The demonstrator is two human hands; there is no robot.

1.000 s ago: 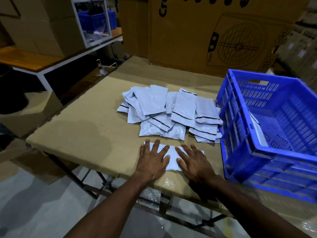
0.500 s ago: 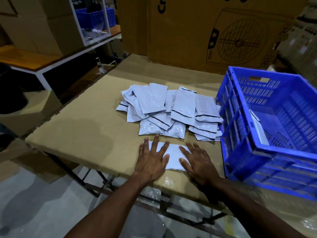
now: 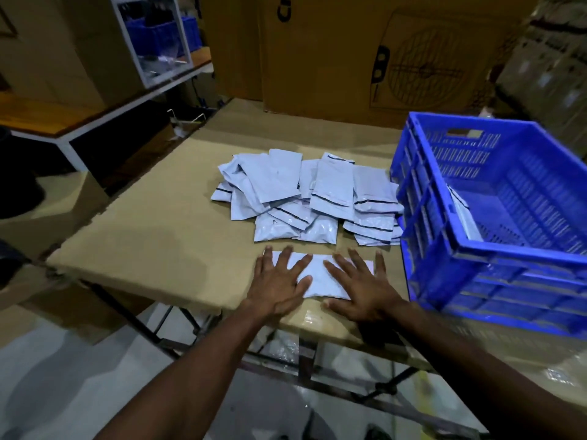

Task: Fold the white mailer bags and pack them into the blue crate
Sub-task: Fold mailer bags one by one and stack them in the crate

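Both hands lie flat with fingers spread on 1 white plastic mailer bag (image 3: 319,277) at the near edge of the brown cardboard-covered table (image 3: 152,236): left hand (image 3: 281,282), right hand (image 3: 362,285). Beyond lies a loose pile of white mailer bags (image 3: 314,198); right of it stands the blue slotted plastic crate (image 3: 495,258).

Your white mailer bag (image 3: 320,277) lies flat at the table's near edge; the loose pile of bags (image 3: 305,198) sits behind, touching the blue crate (image 3: 495,249) holding one bag (image 3: 465,214).

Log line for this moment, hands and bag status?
left hand: flat on mailer bag | right hand: flat on same bag | pile: unfolded | blue crate: one bag inside
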